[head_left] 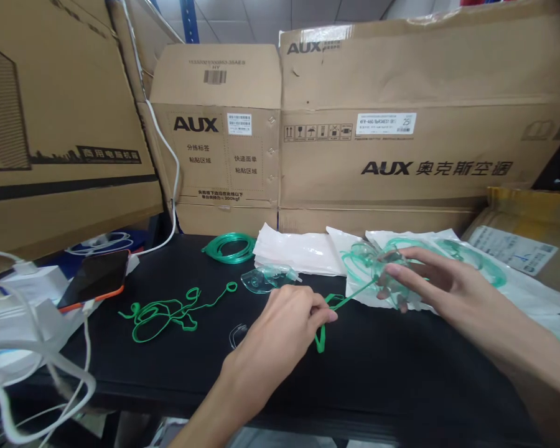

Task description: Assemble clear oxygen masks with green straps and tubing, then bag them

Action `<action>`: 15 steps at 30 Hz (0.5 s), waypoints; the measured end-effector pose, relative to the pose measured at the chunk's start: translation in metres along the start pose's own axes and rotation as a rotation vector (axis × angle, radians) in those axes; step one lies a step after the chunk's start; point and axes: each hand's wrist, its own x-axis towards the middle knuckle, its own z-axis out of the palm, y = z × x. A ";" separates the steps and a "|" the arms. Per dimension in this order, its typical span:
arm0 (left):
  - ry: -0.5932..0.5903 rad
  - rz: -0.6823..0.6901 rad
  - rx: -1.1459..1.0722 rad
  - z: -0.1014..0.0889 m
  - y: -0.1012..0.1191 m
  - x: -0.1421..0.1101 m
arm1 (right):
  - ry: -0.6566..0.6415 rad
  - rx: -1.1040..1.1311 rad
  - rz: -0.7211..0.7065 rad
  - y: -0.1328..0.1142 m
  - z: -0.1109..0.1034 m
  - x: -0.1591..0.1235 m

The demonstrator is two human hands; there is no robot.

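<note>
My right hand (415, 277) grips a clear green-tinted oxygen mask (392, 283) between thumb and fingers, above the black table. Pinched in my left hand (294, 311) is a green elastic strap (354, 297), which stretches taut from my fingers to the mask's edge. A loop of the strap hangs below my left fingers. Just behind my left hand lies another clear mask (268, 278). Loose green straps (168, 316) lie tangled to the left. Some thin clear or metal pieces (238, 335) show beside my left wrist, too small to name.
Coiled green tubing (228, 247) sits at the back beside white plastic packages (303, 249); more tubing lies on packaging at the right. A phone (96, 280), white chargers (37, 289) and cables fill the left side. Cardboard boxes (326, 180) wall the table's rear.
</note>
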 end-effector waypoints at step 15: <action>0.019 0.060 -0.101 -0.006 0.021 0.003 | -0.287 0.059 -0.044 -0.012 0.025 -0.011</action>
